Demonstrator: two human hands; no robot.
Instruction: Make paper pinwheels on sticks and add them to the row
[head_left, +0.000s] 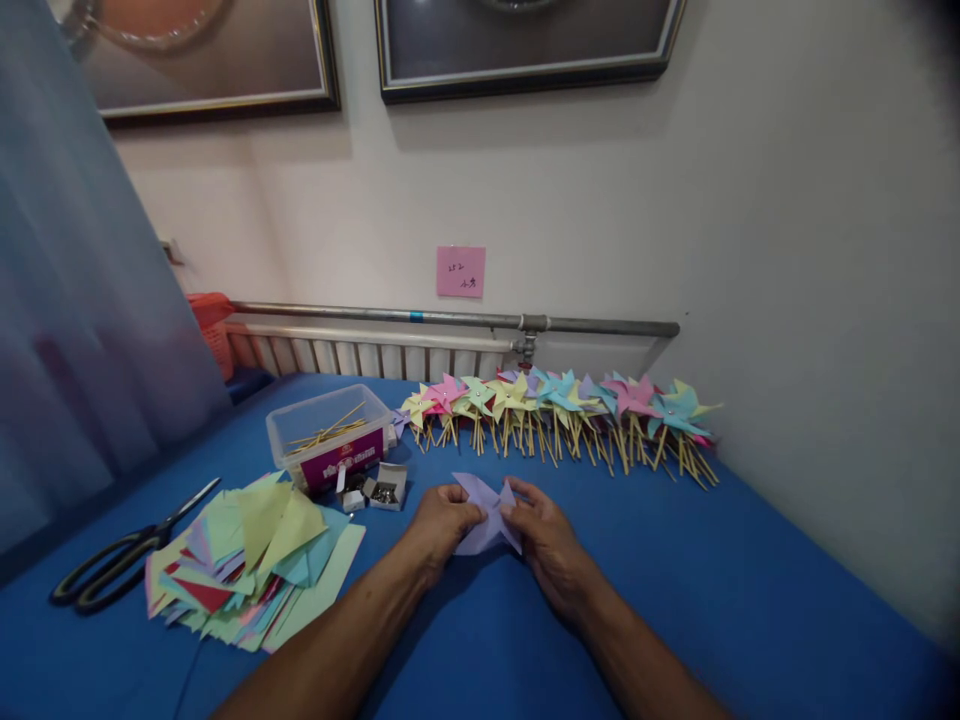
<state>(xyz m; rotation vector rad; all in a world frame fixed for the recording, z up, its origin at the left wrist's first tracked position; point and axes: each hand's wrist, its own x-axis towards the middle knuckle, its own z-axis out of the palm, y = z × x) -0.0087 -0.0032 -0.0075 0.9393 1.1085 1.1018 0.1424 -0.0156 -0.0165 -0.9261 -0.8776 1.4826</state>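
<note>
A purple paper pinwheel (480, 538) with partly folded blades is held between my two hands, over the middle of the blue table. My left hand (442, 525) pinches its left side between thumb and fingers. On the opposite side, my right hand (546, 535) grips the paper near its centre and right-hand blades. No stick shows on this pinwheel, and my fingers cover parts of it. Left of my hands stands a small open box of metal pins (387, 490). Beyond them lies a long row of finished pinwheels (559, 392) on wooden sticks.
A pile of coloured paper (240, 560) lies at the left, with black-handled scissors (120, 560) beside it. Behind the pile sits a clear plastic tub (281, 430) of thin sticks. A metal pipe (465, 319) runs along the wall behind the blue table (720, 620).
</note>
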